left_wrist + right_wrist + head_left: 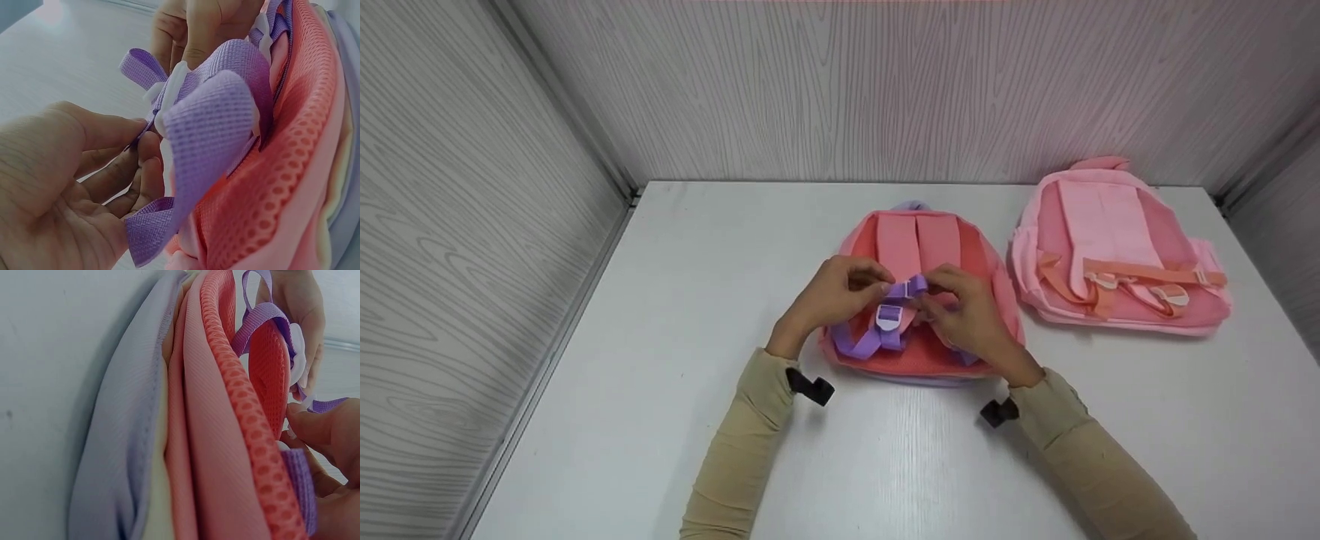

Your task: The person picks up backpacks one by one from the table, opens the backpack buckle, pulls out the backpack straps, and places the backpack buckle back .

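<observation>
A coral backpack point(982, 262) lies with its back panel and shoulder straps facing up. Above it, my left hand point(840, 292) pinches the end of a purple webbing strap point(211, 121) between thumb and fingers. The strap threads through a white plastic buckle point(171, 93). From the other side my right hand point(971, 319) pinches the same strap close to this buckle, its thumb by the coral shoulder strap's edge point(270, 382). Part of that grip is hidden behind the fingers. A second white buckle point(889, 318) hangs on purple webbing nearer the left wrist.
To the right, a pink backpack point(1117, 225) with orange webbing lies near the table's back corner. Both bags rest on a white table point(675, 300). Wood-grain panels point(810, 90) stand behind and at the sides. Each wrist wears a black camera mount point(812, 388).
</observation>
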{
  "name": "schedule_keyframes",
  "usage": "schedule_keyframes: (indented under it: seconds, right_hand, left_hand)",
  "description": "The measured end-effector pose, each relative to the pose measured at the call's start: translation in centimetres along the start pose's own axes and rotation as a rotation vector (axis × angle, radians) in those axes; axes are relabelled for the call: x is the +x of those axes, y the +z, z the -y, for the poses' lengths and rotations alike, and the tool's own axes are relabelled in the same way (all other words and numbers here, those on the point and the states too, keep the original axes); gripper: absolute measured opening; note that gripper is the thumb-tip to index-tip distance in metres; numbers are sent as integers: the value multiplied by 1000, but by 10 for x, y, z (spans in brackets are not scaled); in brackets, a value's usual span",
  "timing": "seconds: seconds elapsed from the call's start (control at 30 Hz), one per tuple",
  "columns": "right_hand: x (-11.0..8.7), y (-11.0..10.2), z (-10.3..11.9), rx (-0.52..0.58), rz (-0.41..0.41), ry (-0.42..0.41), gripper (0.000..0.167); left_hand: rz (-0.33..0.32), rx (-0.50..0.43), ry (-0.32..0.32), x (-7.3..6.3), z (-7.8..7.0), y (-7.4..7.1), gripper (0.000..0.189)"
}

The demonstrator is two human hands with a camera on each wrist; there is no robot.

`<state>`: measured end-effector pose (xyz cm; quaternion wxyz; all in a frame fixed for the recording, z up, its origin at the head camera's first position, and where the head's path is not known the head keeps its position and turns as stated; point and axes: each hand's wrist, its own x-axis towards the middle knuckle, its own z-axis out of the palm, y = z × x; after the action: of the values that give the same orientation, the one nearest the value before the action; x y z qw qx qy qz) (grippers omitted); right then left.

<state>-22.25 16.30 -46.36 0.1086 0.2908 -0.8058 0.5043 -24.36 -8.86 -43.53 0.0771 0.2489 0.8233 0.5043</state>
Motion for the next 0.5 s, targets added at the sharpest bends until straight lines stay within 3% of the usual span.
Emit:
schedule_keyframes:
  seconds: [0.5]
  right_hand:
    - [-1,3,-1,-27,-11,-64,24]
  left_hand:
    - [-16,-8,-27,2,-1,11,14]
